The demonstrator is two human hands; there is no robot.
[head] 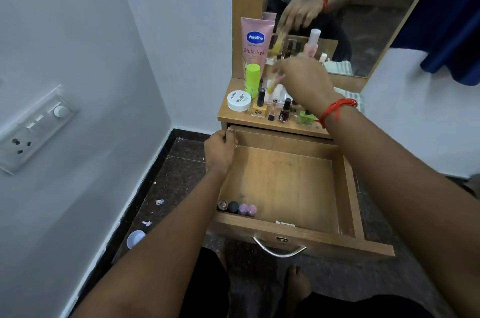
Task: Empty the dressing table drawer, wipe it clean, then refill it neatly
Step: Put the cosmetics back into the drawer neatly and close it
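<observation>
The wooden drawer (pixel 291 180) is pulled wide open below the dressing table top (pixel 226 112). Several small nail polish bottles (pixel 237 207) stand in a row in its front left corner; the remaining floor is bare. My left hand (pixel 220 151) grips the drawer's back left corner. My right hand (pixel 301 78), a red thread on its wrist, hovers over the table top with its fingers closed on a small blurred bottle with a yellowish tint (pixel 274 81). On the top stand a pink Vaseline tube (pixel 255 45), a green stick (pixel 252 78), a white jar (pixel 239 100) and several nail polishes (pixel 283 110).
A mirror (pixel 350 6) rises behind the table top. A striped cloth (pixel 348 94) lies at the back right. White walls close in on both sides, with a switch panel (pixel 33 130) on the left. On the dark floor lie a small cap (pixel 135 238) and scraps. My feet are under the drawer.
</observation>
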